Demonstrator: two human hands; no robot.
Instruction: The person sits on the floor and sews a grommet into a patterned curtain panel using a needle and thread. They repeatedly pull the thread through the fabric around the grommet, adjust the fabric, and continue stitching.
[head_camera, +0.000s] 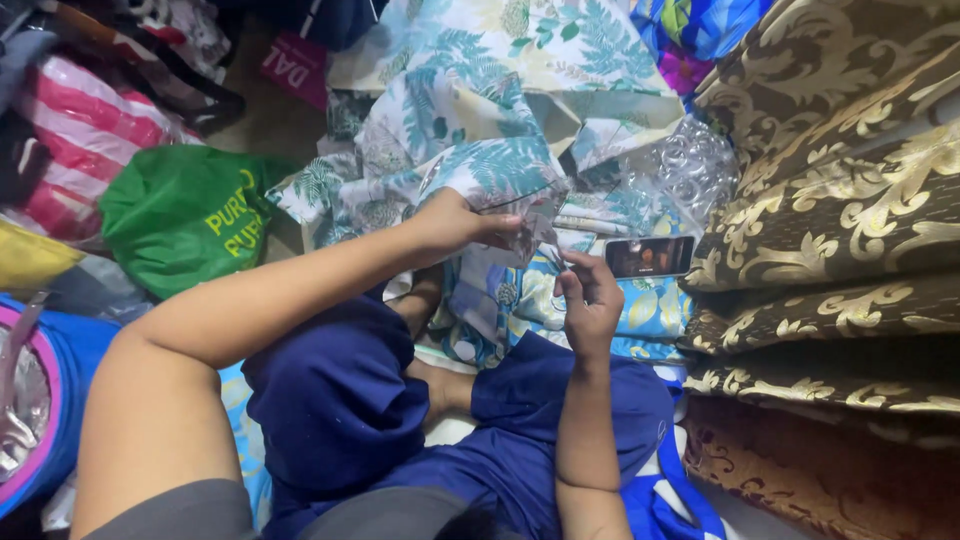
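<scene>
Seated person works a fold of leaf-print fabric (470, 150) between both hands, over the lap

Left hand (455, 222) pinches the fabric's near edge, fingers pressed together on the fold; right hand (590, 295) is curled shut around a small pointed tool, too small to identify, just beside that edge. Judgement: the fold should be kept taut and the tool tip close to the pinch for control. A phone (650, 256) lies just right of the hands, a clear plastic wrap (690, 165) beyond it. Brown-and-gold brocade (840, 200) crowds the right; a green bag (185, 215) sits left
</scene>
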